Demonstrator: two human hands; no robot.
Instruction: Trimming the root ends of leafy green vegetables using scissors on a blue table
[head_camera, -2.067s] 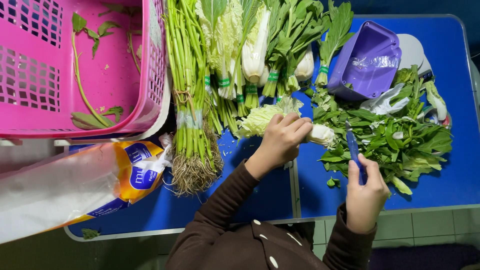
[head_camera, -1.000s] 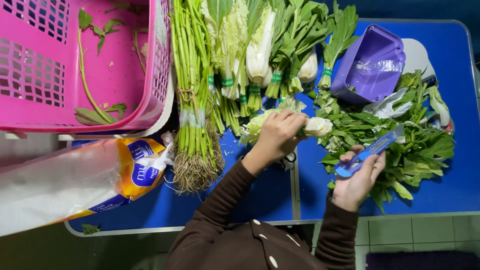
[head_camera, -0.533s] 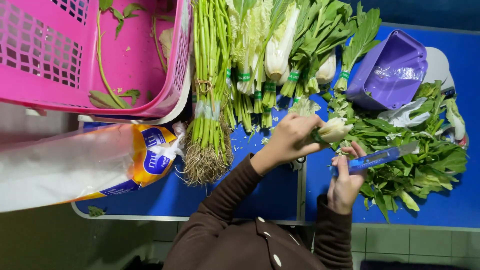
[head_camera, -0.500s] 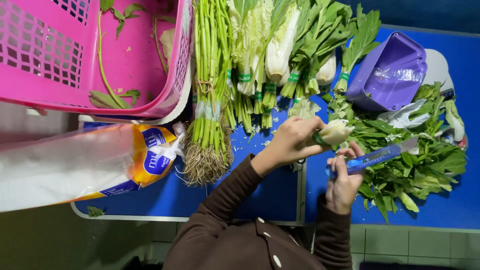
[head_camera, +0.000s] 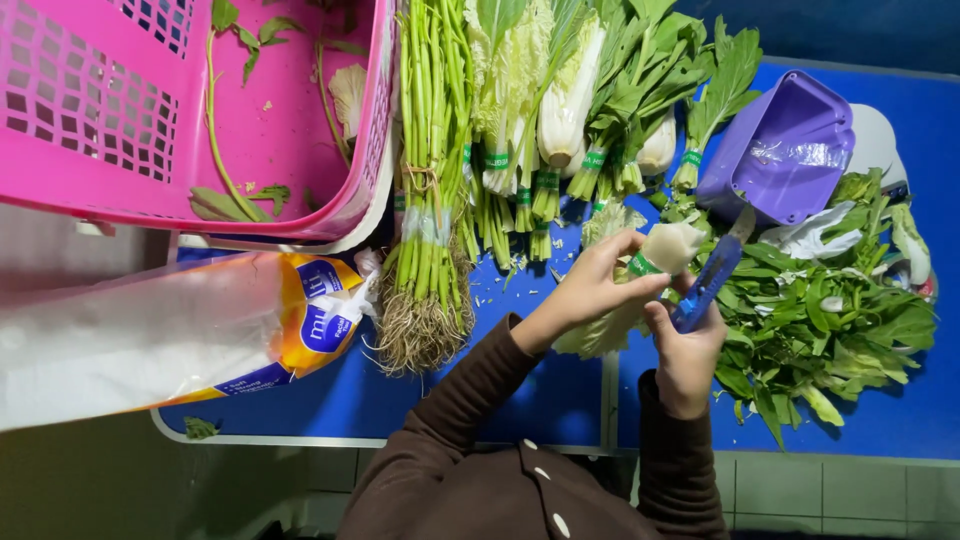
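My left hand (head_camera: 592, 285) grips a pale green cabbage-like vegetable (head_camera: 640, 285) with a green band, held above the blue table (head_camera: 520, 390). Its cut white base (head_camera: 672, 245) points up and to the right. Beside it, my right hand (head_camera: 688, 352) holds a blue-handled knife (head_camera: 712, 275) whose blade touches the vegetable's base.
Banded bunches of leafy greens (head_camera: 560, 110) and a long-stemmed bunch with roots (head_camera: 428, 200) lie across the table's far side. A pink basket (head_camera: 130, 110) stands at the left, a purple tub (head_camera: 785, 150) at the right above loose leaf trimmings (head_camera: 830, 320). A plastic bag (head_camera: 170, 330) lies at the near left.
My left hand has lifted the vegetable off the table and turned its base up. My right hand has brought the knife in against that base.
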